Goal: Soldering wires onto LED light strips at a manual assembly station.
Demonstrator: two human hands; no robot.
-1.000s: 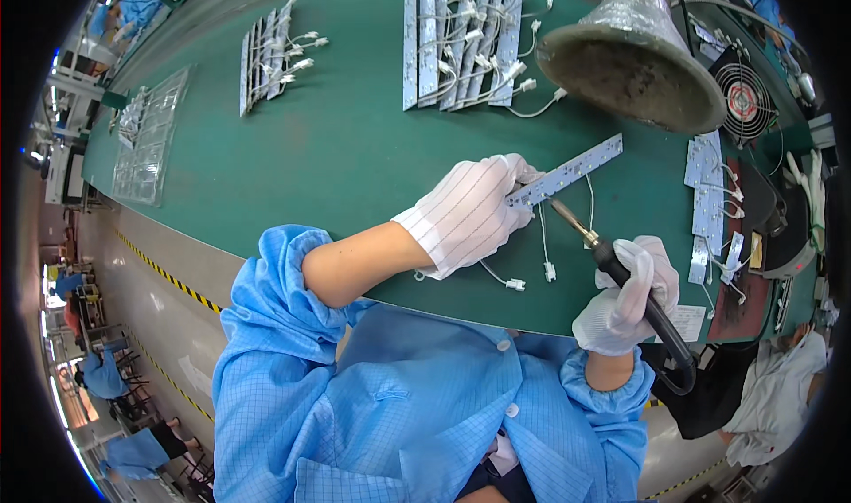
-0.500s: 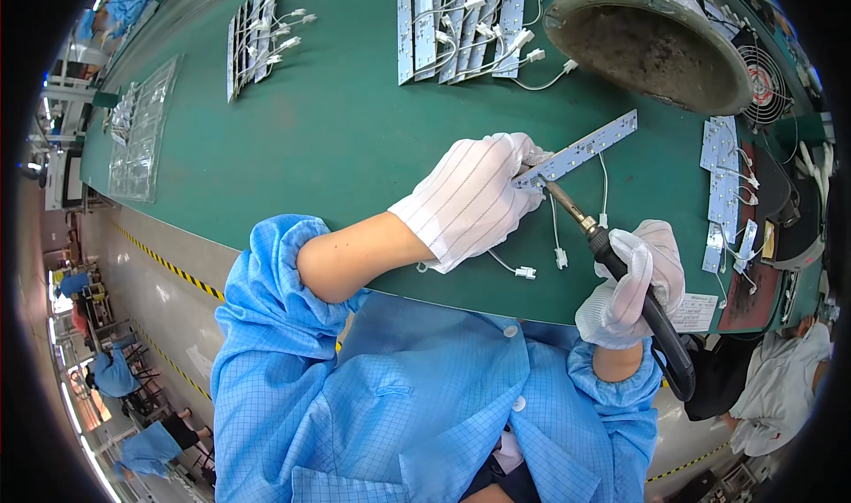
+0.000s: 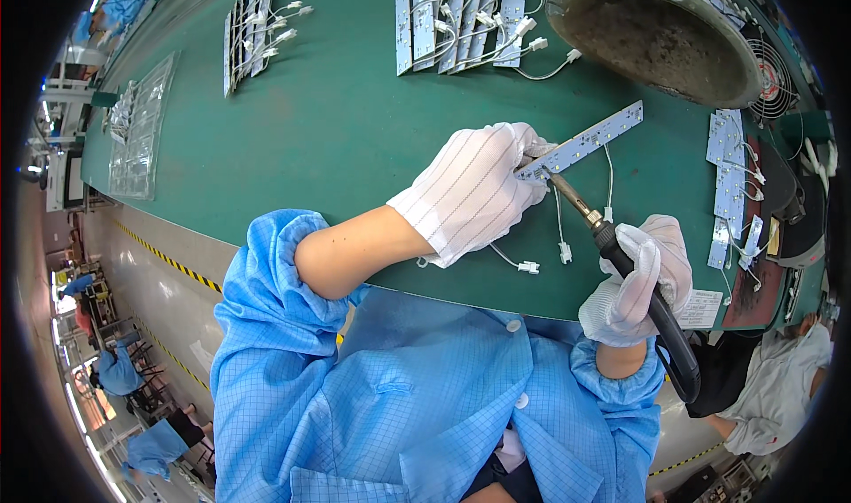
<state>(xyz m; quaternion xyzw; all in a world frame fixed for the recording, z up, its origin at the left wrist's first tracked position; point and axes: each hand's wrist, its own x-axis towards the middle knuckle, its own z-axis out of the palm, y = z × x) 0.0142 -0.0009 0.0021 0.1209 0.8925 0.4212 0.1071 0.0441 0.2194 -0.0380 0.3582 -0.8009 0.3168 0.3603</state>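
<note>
Gloved in striped white, my left hand pinches the near end of a narrow LED circuit board, which slants up to the right above the green bench. White wires with small plugs hang from around the board. My right hand, also gloved, is wrapped round the black handle of a soldering iron. The iron's metal tip meets the board's near end, just beside my left fingertips. Those fingertips are partly hidden behind the board.
Rows of wired LED boards lie at the far side, with another group farther left. More boards lie at the right. A wide metal fume hood overhangs the back right, near a fan. A clear plastic tray sits far left.
The whole view has shifted slightly. Both hands keep their grip, and the iron's tip stays at the same end of the board.
</note>
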